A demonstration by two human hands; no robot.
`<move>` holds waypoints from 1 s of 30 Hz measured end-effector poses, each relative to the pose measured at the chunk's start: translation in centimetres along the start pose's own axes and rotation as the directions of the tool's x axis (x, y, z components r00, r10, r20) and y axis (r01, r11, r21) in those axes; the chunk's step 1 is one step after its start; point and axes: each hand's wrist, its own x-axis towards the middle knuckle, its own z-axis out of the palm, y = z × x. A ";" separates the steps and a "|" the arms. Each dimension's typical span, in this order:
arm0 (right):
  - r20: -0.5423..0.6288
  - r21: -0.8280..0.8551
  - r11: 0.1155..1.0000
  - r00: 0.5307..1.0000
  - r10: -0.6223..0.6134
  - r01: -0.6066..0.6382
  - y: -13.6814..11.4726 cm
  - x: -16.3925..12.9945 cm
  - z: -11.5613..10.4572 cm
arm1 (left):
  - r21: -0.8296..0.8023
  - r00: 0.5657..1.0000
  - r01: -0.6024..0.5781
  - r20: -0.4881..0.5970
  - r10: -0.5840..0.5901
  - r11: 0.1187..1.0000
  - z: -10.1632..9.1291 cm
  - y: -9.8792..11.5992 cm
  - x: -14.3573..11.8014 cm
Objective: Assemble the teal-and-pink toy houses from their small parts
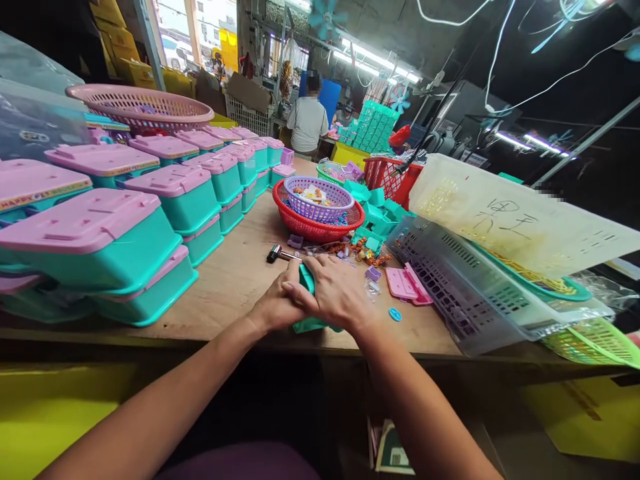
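Note:
Near the front edge of the table, a teal plastic box (309, 325) is mostly covered by both of my hands. My left hand (284, 299) grips it from the left, thumb laid across toward the other hand. My right hand (341, 292) is curled over its top and right side, and the hands touch each other. Just beyond them lies a hammer (275, 253) with a dark head. To the right are a pink lid (407, 285), a small blue disc (395, 314) and a small purple part (373, 273).
Stacked teal boxes with pink lids (135, 220) line the left side. A purple basket (320, 200) sits in a red basket (320, 230) ahead, near loose teal pieces (380, 213). Tilted clear crates (450, 267) stand right. A person (307, 123) is in the background.

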 end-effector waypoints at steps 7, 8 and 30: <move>-0.125 0.099 0.993 0.990 0.072 -0.060 0.5 -0.4 1.1 | 0.195 0.999 -0.005 0.042 -0.003 0.981 0.2 1.2 -0.1; -0.131 0.136 0.988 0.987 0.091 -0.073 0.7 -0.6 1.2 | 0.221 0.999 -0.006 0.050 -0.005 0.975 0.3 1.5 0.0; 0.200 0.977 -0.164 0.848 0.491 -0.135 6.7 -3.1 8.8 | 0.524 0.941 0.129 0.204 -0.271 0.842 2.6 3.7 2.0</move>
